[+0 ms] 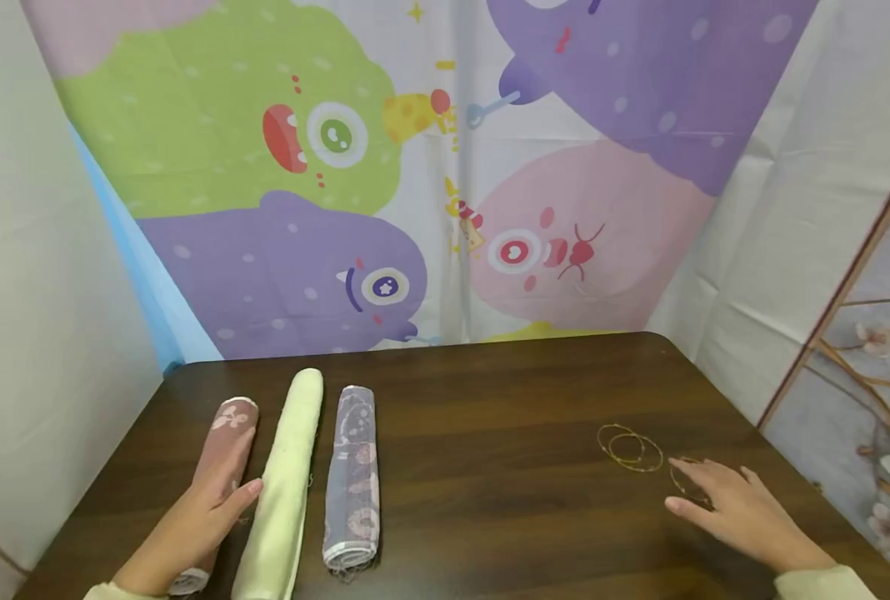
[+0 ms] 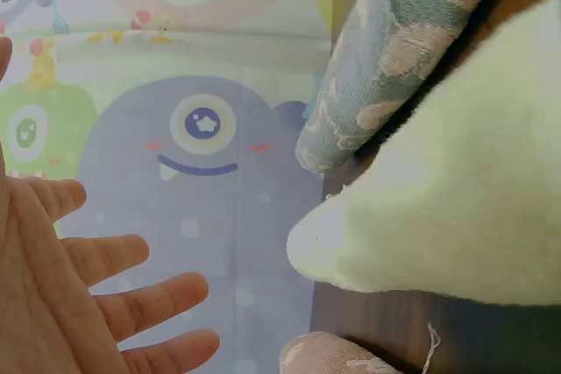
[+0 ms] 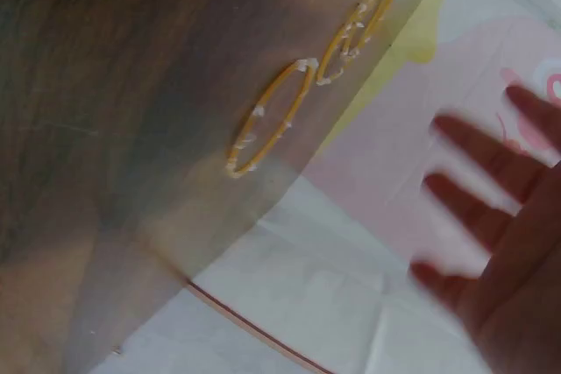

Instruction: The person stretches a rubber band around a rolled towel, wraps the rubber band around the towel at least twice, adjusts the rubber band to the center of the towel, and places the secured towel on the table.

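Observation:
Three rolled towels lie side by side on the left of the brown table: a reddish-brown one with pale leaf shapes (image 1: 229, 423), a pale yellow one (image 1: 283, 492) and a grey-purple patterned one (image 1: 351, 483). My left hand (image 1: 193, 521) is over the reddish-brown roll, thumb beside the yellow roll; its fingers show straight and spread in the left wrist view. Thin yellow loops with small pale bits along them (image 3: 263, 104) lie on the right. My right hand (image 1: 745, 512), fingers extended, is over another loop and partly hides it.
The dark wood table (image 1: 490, 433) reaches to a hanging cloth printed with cartoon monsters (image 1: 302, 275). White sheeting hangs at both sides. A flower-patterned panel (image 1: 880, 375) stands on the far right. Loose threads stick out from the towel ends.

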Tool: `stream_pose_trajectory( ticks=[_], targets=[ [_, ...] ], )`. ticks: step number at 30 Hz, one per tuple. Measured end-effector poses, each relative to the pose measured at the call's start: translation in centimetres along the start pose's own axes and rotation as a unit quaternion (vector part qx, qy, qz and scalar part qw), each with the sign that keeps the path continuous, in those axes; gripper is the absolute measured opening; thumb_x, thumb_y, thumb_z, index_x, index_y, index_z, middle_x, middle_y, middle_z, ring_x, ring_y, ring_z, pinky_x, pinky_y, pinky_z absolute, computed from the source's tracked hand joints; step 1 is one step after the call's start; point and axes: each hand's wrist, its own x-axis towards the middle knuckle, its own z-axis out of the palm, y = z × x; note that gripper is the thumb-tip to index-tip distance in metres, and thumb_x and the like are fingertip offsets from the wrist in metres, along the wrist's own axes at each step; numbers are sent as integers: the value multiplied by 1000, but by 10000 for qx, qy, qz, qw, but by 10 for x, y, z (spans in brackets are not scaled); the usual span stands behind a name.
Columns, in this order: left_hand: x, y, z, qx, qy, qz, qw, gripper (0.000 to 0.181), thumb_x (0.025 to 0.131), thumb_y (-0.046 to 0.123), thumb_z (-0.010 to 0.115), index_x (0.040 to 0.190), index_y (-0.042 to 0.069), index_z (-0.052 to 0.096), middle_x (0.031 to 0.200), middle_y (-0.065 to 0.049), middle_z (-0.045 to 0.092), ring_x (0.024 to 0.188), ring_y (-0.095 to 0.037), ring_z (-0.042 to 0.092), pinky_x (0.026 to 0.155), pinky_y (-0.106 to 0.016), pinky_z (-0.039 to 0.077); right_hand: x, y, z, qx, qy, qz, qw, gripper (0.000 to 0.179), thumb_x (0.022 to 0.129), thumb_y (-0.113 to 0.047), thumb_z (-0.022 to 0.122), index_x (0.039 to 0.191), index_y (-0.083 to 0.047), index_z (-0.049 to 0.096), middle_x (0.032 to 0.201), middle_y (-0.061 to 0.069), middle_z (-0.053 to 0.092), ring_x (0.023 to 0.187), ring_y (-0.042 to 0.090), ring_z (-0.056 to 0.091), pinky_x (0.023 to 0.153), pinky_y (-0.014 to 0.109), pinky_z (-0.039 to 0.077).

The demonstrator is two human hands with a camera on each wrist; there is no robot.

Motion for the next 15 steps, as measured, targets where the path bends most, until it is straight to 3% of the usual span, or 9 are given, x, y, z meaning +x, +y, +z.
stream_pose_trajectory(
  ticks=[1, 4, 6, 8, 10, 13, 15],
  targets=[
    [2, 0, 1, -234, -28, -42, 9997, 66, 96, 9, 54, 148, -8, 17, 150, -33, 16, 135, 7, 1, 96, -1, 10, 0, 1, 0, 136, 16, -207, 9997, 63, 83, -41, 71, 127, 1, 57, 118, 25, 61, 107, 46, 55, 90, 67, 34],
    [8, 0, 3, -339, -17, -196, 9992, 62, 94, 6, 55, 144, -13, 23, 145, -37, 24, 136, -15, 27, 97, -19, 36, 0, 2, 1, 518, -16, -677, 9964, 69, 73, -38, 81, 124, 2, 59, 109, 17, 66, 96, 39, 62, 78, 56, 48],
    [11, 0, 6, -333, -33, -291, 9990, 61, 93, 6, 57, 141, -15, 26, 141, -39, 29, 121, -35, 46, 87, -37, 48, 0, 2, 0, 833, -118, -757, 9936, 70, 70, -35, 83, 124, 3, 58, 105, 14, 67, 88, 30, 63, 69, 45, 52],
    [16, 2, 7, -395, -118, -357, 9985, 60, 93, 5, 57, 140, -17, 26, 139, -40, 31, 102, -47, 55, 74, -50, 50, 2, 3, 0, 1225, -155, -671, 9901, 64, 74, -28, 82, 123, 4, 57, 101, 9, 67, 89, 17, 61, 69, 39, 52],
    [20, 4, 7, -615, -271, -458, 9967, 62, 93, 6, 56, 141, -16, 24, 139, -41, 29, 100, -50, 55, 72, -52, 50, 5, 4, 1, 2048, -168, -585, 9769, 53, 79, -16, 78, 122, 7, 57, 96, 5, 67, 84, 8, 58, 67, 32, 50],
    [28, 8, 7, -862, -428, -583, 9937, 65, 94, 6, 56, 144, -13, 19, 139, -42, 28, 102, -51, 55, 74, -51, 50, 11, 7, 2, 3263, -77, -432, 9442, 34, 84, -1, 69, 118, -8, 65, 86, -2, 62, 77, 2, 54, 65, 27, 49],
    [34, 11, 7, -952, -511, -660, 9920, 69, 94, 7, 55, 146, -12, 14, 139, -42, 29, 102, -49, 55, 77, -52, 48, 15, 9, 3, 3858, -64, -59, 9225, 33, 87, 2, 64, 117, -12, 66, 81, -6, 57, 72, 5, 52, 61, 24, 46]
  ],
)
